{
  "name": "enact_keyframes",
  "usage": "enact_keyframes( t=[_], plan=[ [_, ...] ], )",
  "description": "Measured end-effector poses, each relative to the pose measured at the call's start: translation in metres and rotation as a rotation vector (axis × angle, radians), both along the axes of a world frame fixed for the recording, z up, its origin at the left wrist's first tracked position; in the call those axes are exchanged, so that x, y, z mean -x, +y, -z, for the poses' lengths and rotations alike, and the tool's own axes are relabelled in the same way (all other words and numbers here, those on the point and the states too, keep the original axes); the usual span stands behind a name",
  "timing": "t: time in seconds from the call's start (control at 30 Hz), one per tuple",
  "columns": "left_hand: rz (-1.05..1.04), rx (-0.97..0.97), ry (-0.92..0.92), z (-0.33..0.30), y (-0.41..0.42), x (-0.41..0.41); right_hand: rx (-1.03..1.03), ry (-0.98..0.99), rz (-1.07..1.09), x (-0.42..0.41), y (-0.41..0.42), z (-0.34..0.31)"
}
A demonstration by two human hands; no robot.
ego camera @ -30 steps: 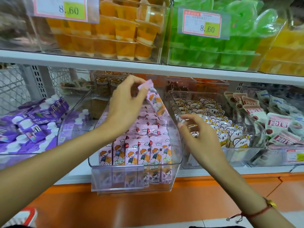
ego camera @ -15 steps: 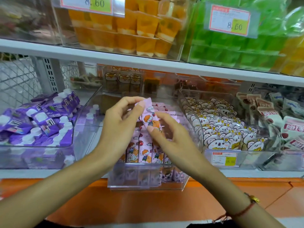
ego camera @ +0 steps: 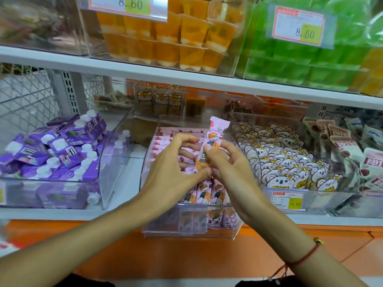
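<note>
Pink snack packet (ego camera: 214, 133): held nearly upright between both hands, its crimped top end pointing to 12 o'clock and leaning slightly to 1 o'clock; it hangs above the clear bin, just over the rows of like packets
Left hand (ego camera: 172, 175): comes in from 7 o'clock; the fingers are curled behind the packet and the thumb tip lies against its lower end, so it pinches the packet from the 9 o'clock side
Right hand (ego camera: 234, 170): comes in from 5 o'clock; the thumb presses on the packet's printed front near the middle, the other fingers curl round behind it
Clear bin (ego camera: 186, 232): at the middle of the lower shelf, its front wall past the shelf edge, with pink packets standing in rows inside
Purple pouches (ego camera: 51, 150): piled in a clear bin at 9 o'clock of the middle bin
Koala-shaped packets (ego camera: 286, 168): fill the bin at 3 o'clock, just beside the middle bin
Orange jelly cups (ego camera: 186, 38): stacked on the upper shelf at 12 o'clock
Green jelly cups (ego camera: 294, 65): on the same shelf at 1 o'clock
Red string bracelet (ego camera: 300, 261): round the right wrist
</note>
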State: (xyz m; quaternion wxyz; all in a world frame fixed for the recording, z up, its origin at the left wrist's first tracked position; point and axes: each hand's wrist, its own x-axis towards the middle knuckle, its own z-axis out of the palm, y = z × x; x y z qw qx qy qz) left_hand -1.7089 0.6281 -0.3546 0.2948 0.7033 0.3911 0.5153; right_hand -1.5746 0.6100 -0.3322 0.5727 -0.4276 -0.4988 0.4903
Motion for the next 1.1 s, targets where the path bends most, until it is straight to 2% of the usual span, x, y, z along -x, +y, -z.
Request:
enact_keyframes(
  t=[0.13, 0.27, 0.33, 0.47, 0.63, 0.83, 1.1],
  plan=[
    [0.081, 0.016, -0.067, -0.001, 0.002, 0.000, 0.002, 0.008, -0.052, -0.012, 0.001, -0.007],
    [0.151, 0.043, -0.028, 0.001, 0.001, 0.001, -0.069, -0.195, 0.042, -0.018, 0.001, -0.005],
    [0.132, 0.071, 0.009, 0.004, 0.001, 0.001, -0.114, -0.264, 0.122, -0.016, 0.000, -0.002],
    [0.063, 0.069, -0.006, 0.002, -0.001, -0.001, -0.202, -0.280, 0.201, -0.014, -0.003, -0.003],
    [0.062, 0.027, -0.120, -0.005, -0.002, -0.003, -0.229, -0.282, 0.103, -0.015, -0.005, -0.005],
    [0.059, -0.178, -0.034, -0.010, 0.003, 0.012, -0.381, -0.352, -0.076, -0.030, -0.008, -0.011],
    [0.080, -0.213, -0.038, -0.013, 0.004, 0.015, -0.432, -0.355, -0.119, -0.037, -0.009, -0.011]
  ],
)
